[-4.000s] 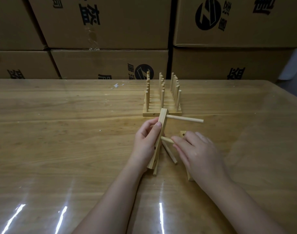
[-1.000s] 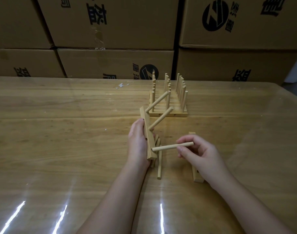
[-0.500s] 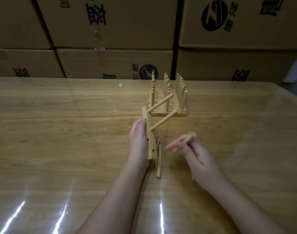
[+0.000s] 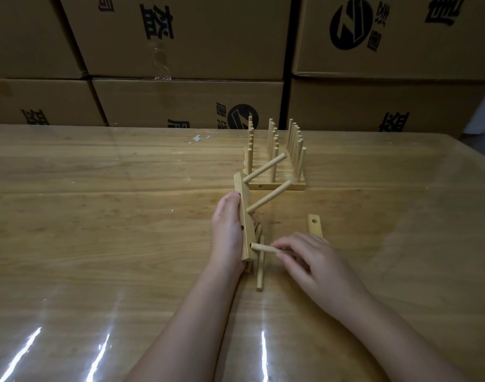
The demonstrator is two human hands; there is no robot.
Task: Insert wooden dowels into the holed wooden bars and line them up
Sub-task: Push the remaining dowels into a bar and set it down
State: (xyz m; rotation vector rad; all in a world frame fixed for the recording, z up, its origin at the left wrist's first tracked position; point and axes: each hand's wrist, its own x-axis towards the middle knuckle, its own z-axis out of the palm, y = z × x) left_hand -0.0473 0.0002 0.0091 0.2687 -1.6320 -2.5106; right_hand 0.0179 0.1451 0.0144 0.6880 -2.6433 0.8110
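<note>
Catching streaks of glare along the near part of the glossy wooden table [image 4: 98,244]. Reaching in from the near edge with two bare forearms. Leaving one loose dowel [image 4: 259,274] flat on the table between the wrists, pointing away from the body.

Pinching a held dowel [image 4: 263,248] near its right end with the curled fingers and thumb of the right hand [image 4: 315,266]. Holding it almost level and setting its left tip at the nearest hole of the holed bar [image 4: 246,221], leaving the depth of the tip in the hole impossible to tell.

Clasping that bar with the left hand [image 4: 226,235], palm along the left side and fingertips curling round behind, standing it on its long edge and running it away from the body. Carrying an upper inserted dowel [image 4: 266,167] and a lower inserted dowel [image 4: 270,196] in the far and middle holes, both slanting up to the right, roughly parallel. Half hiding a few more dowels, too covered to count, just behind the bar.

Leaving a second bar [image 4: 314,227] flat just beyond the right hand, showing one hole near its far end.

Showing farther back a finished row [image 4: 277,186] of bars set side by side, bristling with upright dowels. Showing a small white scrap [image 4: 197,138] to its left. Closing off the far side with stacked cardboard boxes [image 4: 186,100] printed in black.
</note>
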